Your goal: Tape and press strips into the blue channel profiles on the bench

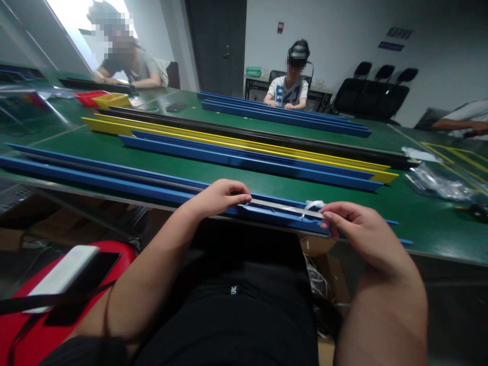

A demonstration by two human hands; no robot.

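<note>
A narrow white strip (284, 207) runs between my two hands, above a long blue channel (95, 187) near the table's front edge. My left hand (221, 197) pinches the strip between thumb and fingertips, low over the channel. At the strip's other end, my right hand (358, 223) is closed in a pinch on it. A loose white curl (314, 204) rises just left of my right fingers; whether it belongs to the same strip I cannot tell. Part of the channel is hidden behind my left hand and wrist.
Farther across the green table (183, 165) lie another blue channel (244, 158), a yellow channel (229, 144), black channels (267, 137) and several more blue ones (282, 116). Plastic bags (438, 183) lie at right. A red stool (114, 254) holds a white box (63, 277). Other people sit across.
</note>
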